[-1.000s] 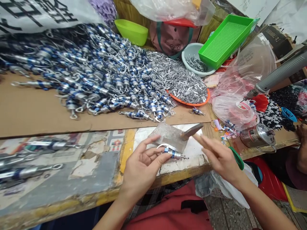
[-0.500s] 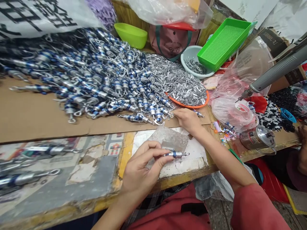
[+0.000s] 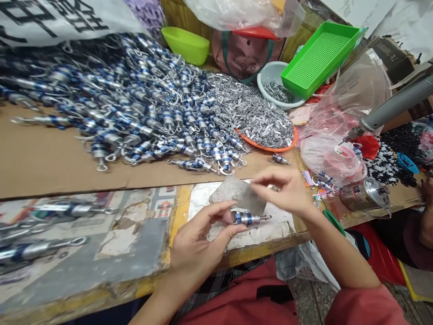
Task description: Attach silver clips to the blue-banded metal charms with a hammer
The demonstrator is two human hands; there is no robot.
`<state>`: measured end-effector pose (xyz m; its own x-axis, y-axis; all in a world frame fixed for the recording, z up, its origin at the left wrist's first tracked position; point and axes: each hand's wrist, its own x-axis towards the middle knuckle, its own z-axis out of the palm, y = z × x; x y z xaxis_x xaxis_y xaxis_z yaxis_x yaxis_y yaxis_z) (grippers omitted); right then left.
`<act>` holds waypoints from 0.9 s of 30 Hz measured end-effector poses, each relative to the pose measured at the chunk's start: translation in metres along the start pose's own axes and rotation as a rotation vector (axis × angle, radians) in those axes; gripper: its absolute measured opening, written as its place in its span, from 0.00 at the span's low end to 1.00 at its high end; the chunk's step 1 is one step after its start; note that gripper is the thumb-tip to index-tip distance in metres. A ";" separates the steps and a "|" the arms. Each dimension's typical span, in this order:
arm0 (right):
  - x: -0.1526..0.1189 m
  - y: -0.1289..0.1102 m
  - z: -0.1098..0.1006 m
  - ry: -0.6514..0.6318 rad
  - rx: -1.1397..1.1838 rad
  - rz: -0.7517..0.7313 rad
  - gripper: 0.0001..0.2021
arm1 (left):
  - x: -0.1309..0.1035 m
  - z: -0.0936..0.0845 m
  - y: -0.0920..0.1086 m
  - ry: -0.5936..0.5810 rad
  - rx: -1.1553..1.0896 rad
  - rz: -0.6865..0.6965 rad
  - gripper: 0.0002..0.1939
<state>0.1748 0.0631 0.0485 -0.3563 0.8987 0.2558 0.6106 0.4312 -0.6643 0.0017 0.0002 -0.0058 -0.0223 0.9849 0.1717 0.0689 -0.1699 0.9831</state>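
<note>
Between its thumb and fingers, my left hand (image 3: 206,234) holds a blue and silver metal piece (image 3: 248,218) with a small ring at its right end. My right hand (image 3: 282,189) hovers just above and to the right of that piece, thumb and fingertips pressed together; whatever they pinch is too small to make out. Beneath both hands lies a grey slab (image 3: 233,189) on a worn white sheet (image 3: 277,230). A large heap of similar blue and silver pieces (image 3: 145,108) covers the cardboard behind.
An orange-rimmed tray (image 3: 270,148) of small metal plates stands behind my right hand. A pale bowl (image 3: 270,74), a green basket (image 3: 318,58) and a hanging screwdriver (image 3: 389,108) are farther right, near a lidded metal cup (image 3: 363,194). Another person's hand (image 3: 426,212) shows at the right edge.
My right hand has moved from the heap's edge toward me, close to the held piece. The piece in my left hand has turned slightly, and the fingers around it are more spread.
</note>
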 end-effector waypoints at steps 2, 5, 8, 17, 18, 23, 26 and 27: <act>-0.017 -0.016 0.001 0.003 0.230 -0.119 0.04 | -0.001 0.000 0.000 -0.010 -0.025 -0.019 0.19; -0.032 -0.026 0.008 -0.001 0.333 -0.213 0.04 | 0.001 0.000 0.003 -0.026 -0.002 0.065 0.22; -0.035 -0.023 0.015 0.012 0.436 -0.195 0.03 | 0.004 -0.002 0.008 -0.046 0.057 0.192 0.21; -0.038 -0.019 0.018 0.083 0.493 -0.164 0.03 | 0.008 -0.005 0.015 -0.057 0.098 0.350 0.20; -0.039 -0.018 0.018 0.077 0.494 -0.180 0.03 | 0.008 -0.005 0.015 -0.069 0.092 0.346 0.21; -0.042 -0.014 0.019 0.091 0.495 -0.241 0.04 | 0.008 -0.006 0.017 -0.099 -0.012 0.268 0.18; -0.046 -0.014 0.020 0.121 0.496 -0.232 0.05 | 0.007 -0.005 0.018 -0.114 -0.067 0.157 0.17; -0.047 -0.014 0.021 0.126 0.501 -0.222 0.05 | 0.007 -0.005 0.018 -0.117 -0.082 0.118 0.16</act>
<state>0.1681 0.0129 0.0314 -0.3320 0.8066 0.4891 0.1095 0.5479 -0.8293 -0.0020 0.0037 0.0128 0.0974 0.9544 0.2820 -0.0170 -0.2817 0.9593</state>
